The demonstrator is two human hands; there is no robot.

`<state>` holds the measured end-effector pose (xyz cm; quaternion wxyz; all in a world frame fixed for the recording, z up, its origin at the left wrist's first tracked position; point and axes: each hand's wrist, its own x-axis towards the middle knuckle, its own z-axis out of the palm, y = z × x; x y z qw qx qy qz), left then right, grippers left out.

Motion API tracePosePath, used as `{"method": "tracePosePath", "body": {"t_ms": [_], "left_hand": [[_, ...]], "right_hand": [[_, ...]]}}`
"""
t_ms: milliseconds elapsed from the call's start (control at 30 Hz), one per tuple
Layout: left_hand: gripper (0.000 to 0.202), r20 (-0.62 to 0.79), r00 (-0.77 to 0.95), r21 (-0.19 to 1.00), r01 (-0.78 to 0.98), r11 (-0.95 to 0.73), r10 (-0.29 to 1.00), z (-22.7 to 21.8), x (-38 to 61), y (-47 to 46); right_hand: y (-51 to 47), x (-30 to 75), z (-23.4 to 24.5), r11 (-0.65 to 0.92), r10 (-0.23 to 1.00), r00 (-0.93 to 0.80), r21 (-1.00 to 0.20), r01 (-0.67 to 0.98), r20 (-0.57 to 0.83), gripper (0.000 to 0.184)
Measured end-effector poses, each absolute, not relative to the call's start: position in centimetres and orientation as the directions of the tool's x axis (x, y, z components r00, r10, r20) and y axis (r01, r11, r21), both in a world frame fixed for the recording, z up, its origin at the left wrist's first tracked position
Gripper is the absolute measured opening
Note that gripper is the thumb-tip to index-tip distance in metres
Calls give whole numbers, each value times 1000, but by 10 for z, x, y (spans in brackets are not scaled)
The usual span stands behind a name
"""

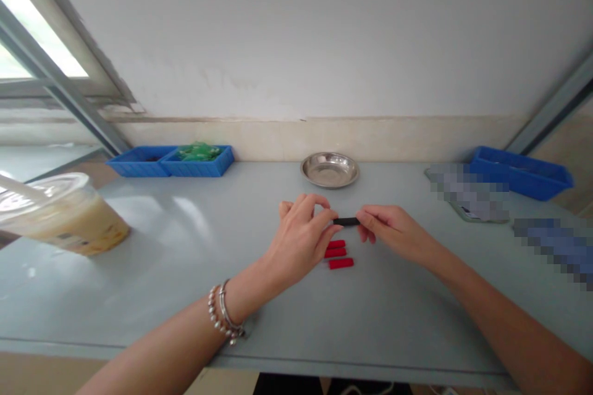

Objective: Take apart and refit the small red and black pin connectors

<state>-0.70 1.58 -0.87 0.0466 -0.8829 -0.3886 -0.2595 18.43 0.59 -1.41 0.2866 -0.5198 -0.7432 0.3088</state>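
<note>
A short black stick-like piece [346, 221] is stretched level between my two hands, above the table. Thumb and fingertips of my left hand [303, 228] pinch its left end. Its right end sits between the thumb and fingers of my right hand [391, 228]. Just below, three short red stick-like pieces [341, 263] lie on the table, partly covered by my left hand. What exactly these pieces are, I cannot tell.
Behind my hands stands a round metal dish [330, 170]. Blue bins [199, 166], one with green material, sit at the back left. Another blue bin [521, 174] is at the back right, near blurred flat items. A lidded drink cup [88, 222] stands at left.
</note>
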Motion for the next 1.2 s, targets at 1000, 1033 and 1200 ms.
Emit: {"method": "tracePosePath", "body": {"t_ms": [1000, 1033, 1200], "left_hand": [[24, 403, 514, 245, 736, -631, 757, -5, -4, 16], [25, 391, 513, 254, 738, -625, 765, -4, -4, 16], [28, 305, 496, 341, 740, -579, 813, 2, -2, 16]], "right_hand": [[5, 179, -17, 341, 939, -247, -734, 588, 238, 38], [5, 179, -16, 355, 934, -251, -723, 592, 253, 34], [5, 182, -17, 369, 929, -239, -748, 551, 282, 23]]}}
